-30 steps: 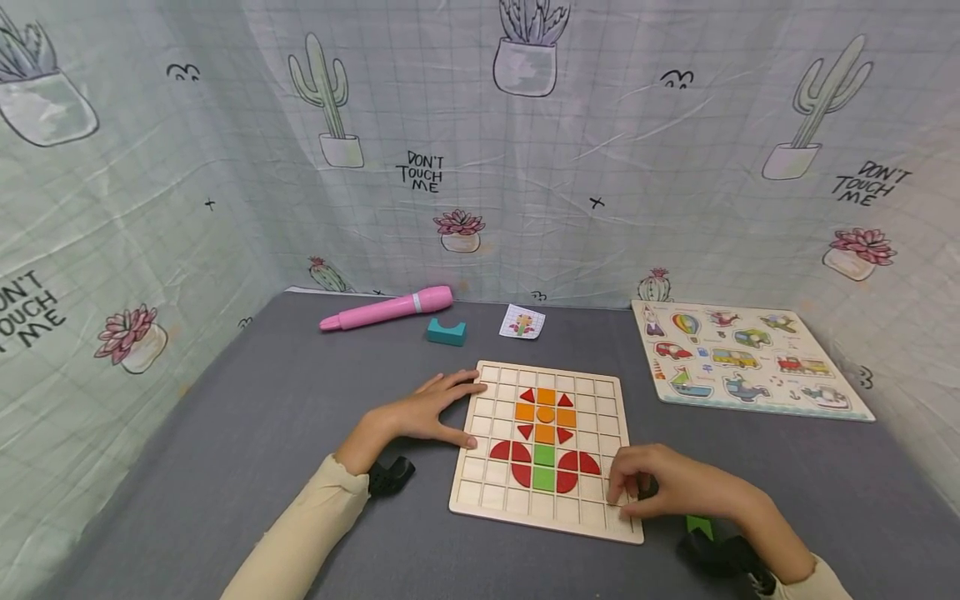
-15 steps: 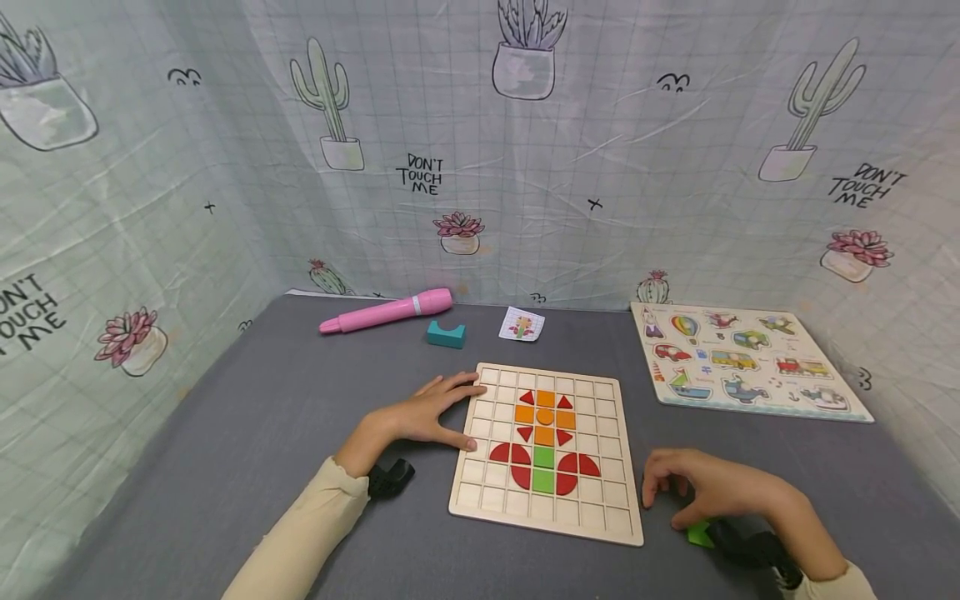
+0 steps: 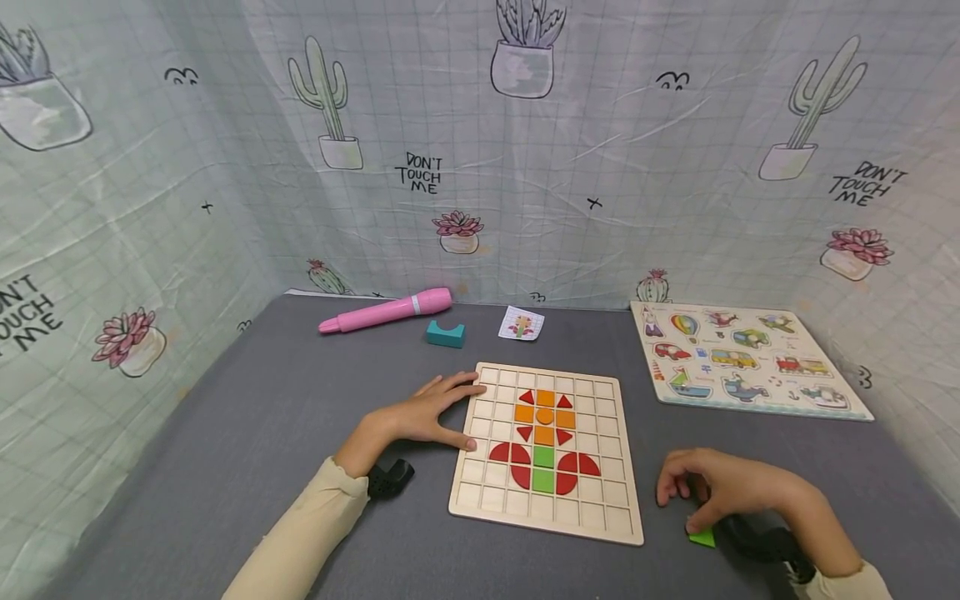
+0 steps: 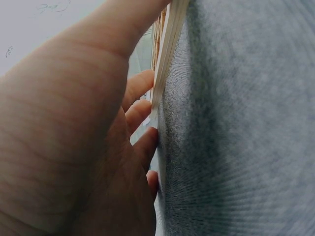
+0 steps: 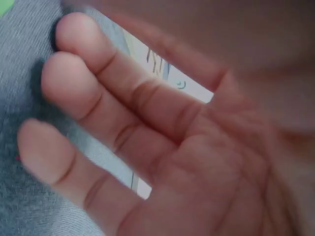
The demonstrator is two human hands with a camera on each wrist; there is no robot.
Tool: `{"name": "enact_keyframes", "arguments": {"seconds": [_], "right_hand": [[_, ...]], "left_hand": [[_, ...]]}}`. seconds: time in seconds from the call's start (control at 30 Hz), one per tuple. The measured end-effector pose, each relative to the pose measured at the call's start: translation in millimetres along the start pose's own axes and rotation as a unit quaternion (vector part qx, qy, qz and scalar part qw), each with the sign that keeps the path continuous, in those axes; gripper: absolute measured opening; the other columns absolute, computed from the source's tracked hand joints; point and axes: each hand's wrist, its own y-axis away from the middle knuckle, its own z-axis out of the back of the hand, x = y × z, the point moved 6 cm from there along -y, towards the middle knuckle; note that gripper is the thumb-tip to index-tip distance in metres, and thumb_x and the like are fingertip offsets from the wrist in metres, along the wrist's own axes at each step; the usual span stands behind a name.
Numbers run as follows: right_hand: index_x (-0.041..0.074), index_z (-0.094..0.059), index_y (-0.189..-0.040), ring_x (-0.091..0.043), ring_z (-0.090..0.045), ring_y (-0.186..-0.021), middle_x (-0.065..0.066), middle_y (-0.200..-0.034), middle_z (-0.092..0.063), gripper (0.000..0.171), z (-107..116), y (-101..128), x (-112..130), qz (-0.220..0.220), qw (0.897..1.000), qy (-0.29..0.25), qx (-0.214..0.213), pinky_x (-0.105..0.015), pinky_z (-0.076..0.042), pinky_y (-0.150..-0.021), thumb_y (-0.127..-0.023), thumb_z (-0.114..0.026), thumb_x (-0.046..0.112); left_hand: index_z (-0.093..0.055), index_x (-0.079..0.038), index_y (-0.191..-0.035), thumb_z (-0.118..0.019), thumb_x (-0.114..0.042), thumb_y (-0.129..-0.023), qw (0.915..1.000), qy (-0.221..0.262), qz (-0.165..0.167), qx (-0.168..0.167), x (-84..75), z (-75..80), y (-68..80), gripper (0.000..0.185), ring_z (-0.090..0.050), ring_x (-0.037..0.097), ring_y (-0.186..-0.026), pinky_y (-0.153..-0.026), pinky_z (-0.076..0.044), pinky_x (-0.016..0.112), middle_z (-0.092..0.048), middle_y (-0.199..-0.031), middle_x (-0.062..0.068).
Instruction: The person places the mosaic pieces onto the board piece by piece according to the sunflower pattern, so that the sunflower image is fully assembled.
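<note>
A square wooden grid board (image 3: 498, 498) lies on the table and bears a pattern of red, orange and green flat pieces. My left hand (image 3: 420, 417) rests at its left edge, fingers spread, with thumb and fingertips touching the rim. In the left wrist view the fingers (image 4: 142, 147) lie along the board's side edge (image 4: 165, 59). My right hand (image 3: 738, 483) is to the right of the board, fingers loosely bent. Its thumb is at a green flat piece (image 3: 702, 538) on the table, partly covered. The right wrist view shows bent fingers (image 5: 74, 88) and a green corner (image 5: 6, 6).
Behind the board are a pink marker-shaped stick (image 3: 386, 312), a teal arch block (image 3: 446, 335) and a small pattern card (image 3: 521, 323). A picture puzzle board (image 3: 750, 362) lies at the back right. A printed cloth (image 3: 555, 167) hangs behind the table.
My right hand has moved from the board's lower right corner rightward to the green piece on the table. The left hand and the board have stayed in place.
</note>
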Motion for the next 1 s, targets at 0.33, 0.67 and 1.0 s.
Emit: {"name": "enact_keyframes", "arguments": {"seconds": [0.33,0.67,1.0], "right_hand": [[0.005,-0.065,-0.097,-0.005,-0.052,-0.066,-0.006,-0.076,-0.058,0.014,8.0,3.7,-8.0,-0.038,0.999,0.004,-0.038,-0.021,-0.047,-0.054,-0.086,-0.073,0.007],[0.004,-0.061,-0.108,-0.015,-0.052,-0.065,-0.006,-0.083,-0.054,0.03,6.8,4.0,-2.8,-0.027,0.997,0.035,-0.056,-0.022,-0.048,-0.055,-0.084,-0.077,0.009],[0.007,-0.064,-0.098,-0.013,-0.052,-0.07,0.005,-0.086,-0.055,0.021,9.9,2.7,-5.3,-0.061,0.99,0.091,-0.088,-0.023,-0.046,-0.056,-0.083,-0.078,0.012]], "left_hand": [[-0.035,-0.016,-0.152,-0.076,-0.045,-0.083,1.0,0.0,0.005,0.003,0.3,1.3,0.5,0.085,-0.012,0.034,-0.148,-0.119,-0.003,0.056,-0.018,-0.161,0.009],[-0.034,-0.016,-0.152,-0.076,-0.043,-0.083,1.0,0.004,0.0,0.0,0.2,-0.7,-0.3,0.085,-0.012,0.034,-0.148,-0.119,-0.003,0.057,-0.019,-0.161,0.009],[-0.034,-0.012,-0.152,-0.076,-0.043,-0.083,0.9999,-0.002,-0.013,-0.003,-1.0,1.0,0.4,0.086,-0.016,0.033,-0.148,-0.119,-0.003,0.057,-0.02,-0.16,0.012]]}}
